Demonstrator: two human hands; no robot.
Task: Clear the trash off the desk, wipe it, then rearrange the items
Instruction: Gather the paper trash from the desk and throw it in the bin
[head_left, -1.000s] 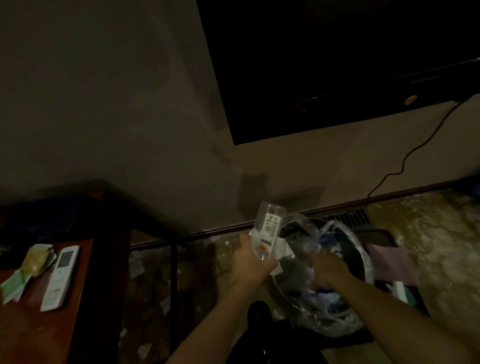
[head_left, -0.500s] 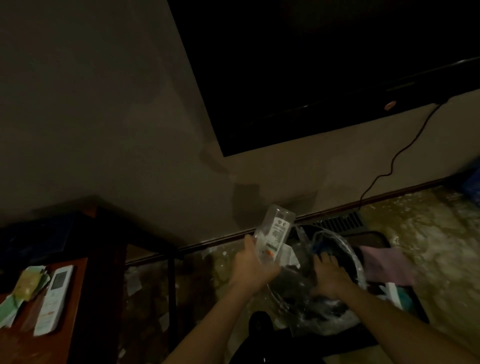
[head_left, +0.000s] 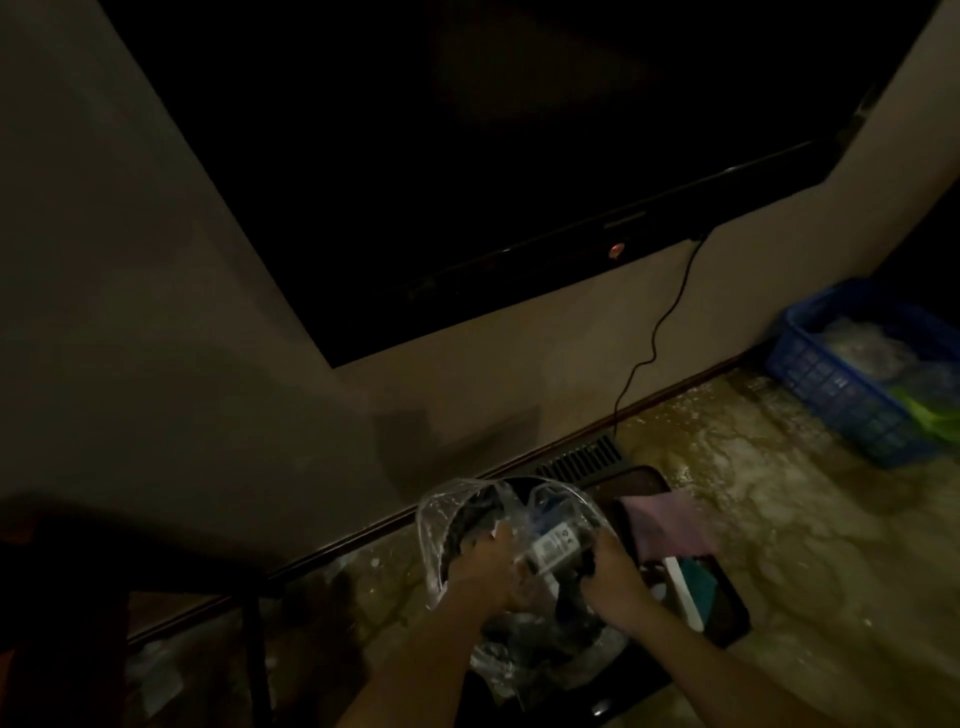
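Note:
A round black trash bin lined with a clear plastic bag (head_left: 436, 525) stands on the floor below me. A clear plastic bottle with a white label (head_left: 556, 545) lies tilted in the bin's mouth, between my hands. My left hand (head_left: 488, 571) holds the bottle's lower end with curled fingers. At the right rim, my right hand (head_left: 613, 566) grips the edge of the bag. The room is dim, so the bin's contents are hard to make out.
A dark TV (head_left: 467, 156) hangs on the wall above, its cable (head_left: 654, 338) running down to the baseboard. A pink cloth (head_left: 670, 525) lies on a black tray right of the bin. A blue basket (head_left: 852, 395) sits far right. The desk's dark frame (head_left: 254, 649) is lower left.
My left hand has lowered the bottle from above the bin into its mouth. The view has swung right, so the desk top with the remote is out of sight.

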